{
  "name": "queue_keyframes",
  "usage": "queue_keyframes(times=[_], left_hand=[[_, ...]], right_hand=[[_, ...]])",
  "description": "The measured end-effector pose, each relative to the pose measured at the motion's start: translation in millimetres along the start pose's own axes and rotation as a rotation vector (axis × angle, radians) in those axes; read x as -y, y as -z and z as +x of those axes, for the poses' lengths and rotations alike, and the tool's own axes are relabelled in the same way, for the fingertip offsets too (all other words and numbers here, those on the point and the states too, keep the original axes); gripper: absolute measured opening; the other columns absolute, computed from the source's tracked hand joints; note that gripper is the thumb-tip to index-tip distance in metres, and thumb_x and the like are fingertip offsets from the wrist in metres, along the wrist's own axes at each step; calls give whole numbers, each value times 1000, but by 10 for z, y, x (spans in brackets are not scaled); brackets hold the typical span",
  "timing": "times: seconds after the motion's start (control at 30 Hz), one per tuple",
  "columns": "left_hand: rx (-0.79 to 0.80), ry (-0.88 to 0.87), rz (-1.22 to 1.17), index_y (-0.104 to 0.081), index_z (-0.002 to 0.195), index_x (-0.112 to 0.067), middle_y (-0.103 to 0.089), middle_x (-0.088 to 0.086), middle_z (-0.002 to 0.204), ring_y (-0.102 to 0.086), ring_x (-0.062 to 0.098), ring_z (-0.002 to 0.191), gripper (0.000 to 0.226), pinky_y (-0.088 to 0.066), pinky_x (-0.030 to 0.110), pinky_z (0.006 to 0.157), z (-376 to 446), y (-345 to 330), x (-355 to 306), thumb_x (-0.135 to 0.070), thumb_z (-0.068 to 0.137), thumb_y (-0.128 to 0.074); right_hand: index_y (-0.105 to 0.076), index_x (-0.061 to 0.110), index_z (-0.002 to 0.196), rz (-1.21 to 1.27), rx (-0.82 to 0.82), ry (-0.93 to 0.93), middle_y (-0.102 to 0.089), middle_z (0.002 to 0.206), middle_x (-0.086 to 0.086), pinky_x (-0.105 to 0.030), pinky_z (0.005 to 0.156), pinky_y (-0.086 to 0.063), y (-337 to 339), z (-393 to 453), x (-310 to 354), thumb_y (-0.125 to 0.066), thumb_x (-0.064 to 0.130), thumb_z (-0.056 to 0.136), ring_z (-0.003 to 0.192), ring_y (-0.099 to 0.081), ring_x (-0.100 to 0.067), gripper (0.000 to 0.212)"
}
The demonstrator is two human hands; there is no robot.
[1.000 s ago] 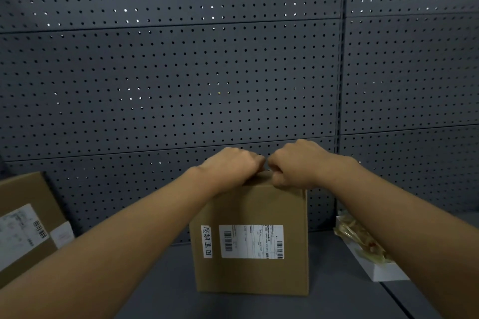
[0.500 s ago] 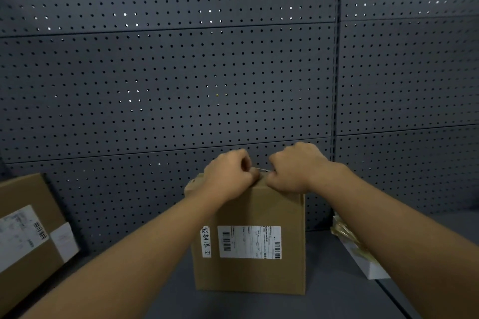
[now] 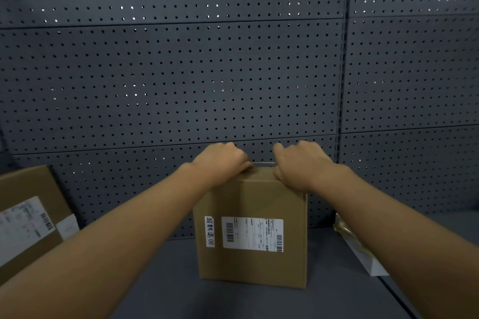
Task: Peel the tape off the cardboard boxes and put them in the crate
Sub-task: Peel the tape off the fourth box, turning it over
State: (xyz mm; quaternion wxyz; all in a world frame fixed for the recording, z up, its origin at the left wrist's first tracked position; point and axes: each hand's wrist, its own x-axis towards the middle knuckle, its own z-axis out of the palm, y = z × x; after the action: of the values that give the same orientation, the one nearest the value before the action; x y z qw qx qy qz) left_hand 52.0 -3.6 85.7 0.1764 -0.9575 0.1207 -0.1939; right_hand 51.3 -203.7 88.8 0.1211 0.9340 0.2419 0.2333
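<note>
Cardboard box (image 3: 252,228) stands upright in the middle of the dark worktop (image 3: 168,292), right up against the grey pegboard wall (image 3: 181,72), shipping label (image 3: 252,233) facing the camera. Both hands sit on its top edge: left hand (image 3: 220,160) with fingers curled over the far rim, right hand (image 3: 298,163) same deal, a strip of shiny tape (image 3: 263,164) stretched between them. Can't tell whether either grip actually pinches the tape or just the box. Another labelled box (image 3: 28,215) leans at far left, and a white tray (image 3: 363,254) with crumpled tape sits right.
</note>
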Motion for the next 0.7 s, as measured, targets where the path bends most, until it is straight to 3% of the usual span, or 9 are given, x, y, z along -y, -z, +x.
queue_keyframes(times=[0.13, 0.27, 0.33, 0.43, 0.57, 0.7], left_hand=[[-53, -90, 101, -45, 119, -12, -69, 11, 105, -68, 34, 89, 22, -42, 40, 67, -3, -34, 18, -29, 115, -31], [-117, -40, 74, -42, 120, -15, -72, 6, 109, -69, 31, 86, 10, -41, 38, 64, -9, -112, 50, -19, 111, -42], [-174, -7, 48, -45, 116, -17, -73, 3, 101, -68, 29, 82, 12, -48, 41, 66, -4, -141, 63, -28, 111, -44], [-234, 86, -144, -57, 110, -20, -71, 0, 90, -66, 26, 81, 36, -51, 39, 72, -48, -161, 105, -53, 107, -43], [-109, 63, -564, -72, 105, -37, -69, -19, 101, -61, 0, 94, 32, -52, 34, 82, -184, -213, 332, -64, 95, -59], [-107, 105, -754, -77, 103, -38, -70, -22, 99, -63, -2, 96, 36, -56, 34, 88, -281, -333, 500, -69, 88, -65]], right_hand=[[-42, 14, 115, 26, -3, -5, -48, 72, 1, -35, 55, -27, -47, 9, 8, -35, 40, 106, 61, -38, -17, 29], [-43, 19, 107, 34, 4, 4, -48, 75, 2, -35, 62, -32, -56, 10, -26, -33, 48, 105, 64, -40, -18, 31], [-50, 22, 100, -1, 5, 9, -53, 78, 1, -35, 63, -34, -71, 35, -27, -32, 50, 107, 71, -47, -22, 34], [-57, 23, 96, -64, -45, 3, -52, 74, 2, -32, 57, -32, -142, 85, -30, -39, 33, 109, 63, -46, -19, 25], [-58, 22, 94, -27, -61, -13, -49, 71, 3, -33, 61, -36, -173, 79, -74, -35, 34, 112, 67, -50, -22, 31], [-56, 20, 95, -79, -162, -33, -47, 70, 3, -32, 52, -27, -212, 35, 22, -34, 34, 112, 64, -47, -23, 31]])
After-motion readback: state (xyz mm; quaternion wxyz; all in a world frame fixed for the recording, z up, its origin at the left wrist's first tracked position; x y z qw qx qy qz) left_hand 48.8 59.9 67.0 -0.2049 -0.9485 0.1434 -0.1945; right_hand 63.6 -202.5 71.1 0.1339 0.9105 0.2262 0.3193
